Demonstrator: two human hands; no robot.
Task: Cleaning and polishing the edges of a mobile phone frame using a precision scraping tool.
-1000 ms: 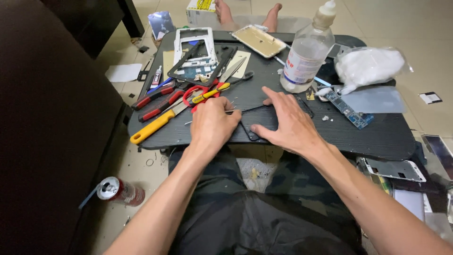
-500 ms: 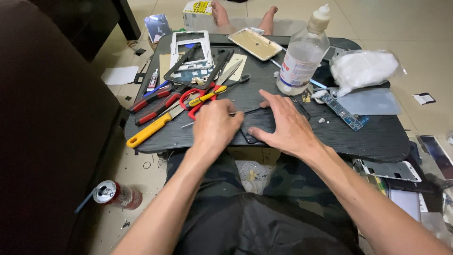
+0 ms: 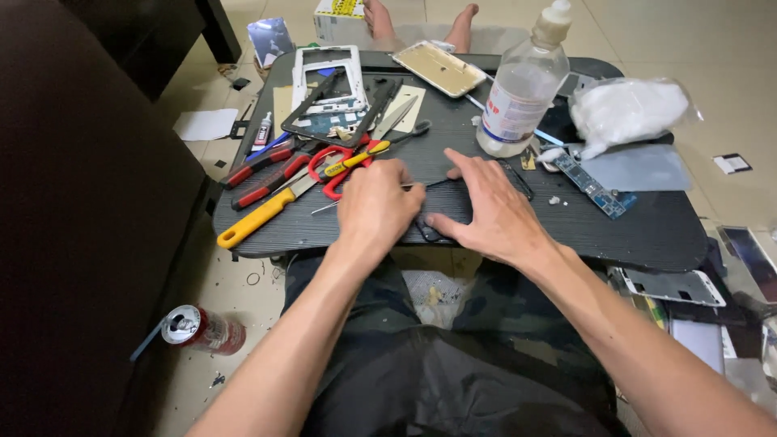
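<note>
Head view looks down on a dark oval tabletop [image 3: 647, 231] that spreads out ahead of both hands. Beyond the right hand stands a clear plastic bottle [image 3: 518, 97] with a white cap, and further right of it lies a crumpled white plastic bag [image 3: 627, 109]. Ahead of the left hand lies a white phone frame [image 3: 328, 85], with a gold phone back [image 3: 441, 69] beside it. Just left of the left hand sit red-handled scissors [image 3: 332, 166] and a yellow-handled screwdriver [image 3: 267, 212] (its tip points toward the scissors). Right of the right hand lies a narrow blue circuit board [image 3: 595, 186]. Down on the floor, well to the left of the left forearm, lies a red drink can [image 3: 198, 328].

The left hand [image 3: 376, 202] is curled, knuckles up, fingers bent onto a thin dark phone part [image 3: 441, 214]; whether it grips a tool I cannot tell. The right hand [image 3: 490, 214] lies flat and spread, fingers pressing the same part, which rests near the tabletop's front edge between both hands.
</note>
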